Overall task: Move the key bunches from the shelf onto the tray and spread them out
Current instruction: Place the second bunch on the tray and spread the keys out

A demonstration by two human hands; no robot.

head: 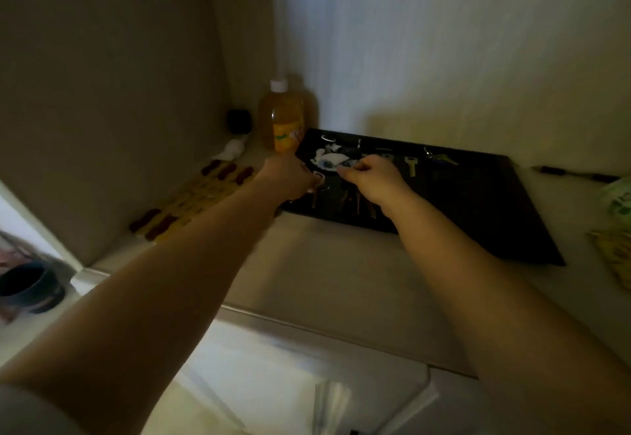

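Observation:
A black tray (478,209) lies on the pale shelf against the wall. Key bunches lie on it: one with a white and blue fob (329,160) at the far left, a single pale key (410,165) in the middle, a greenish bunch (440,158) further right. My left hand (290,177) is over the tray's left edge, fingers pinched on a key ring with keys hanging below. My right hand (374,178) is beside it, fingertips closed on the same cluster near the fob. Keys (358,202) hang under both hands. The scene is dim.
An orange liquid bottle (281,120) stands just left of the tray's far corner. A yellow mat with dark red pieces (198,199) lies on the shelf's left. A dark pen (573,173) and green packaging (618,202) lie at the right. A dark bowl (29,286) sits low left.

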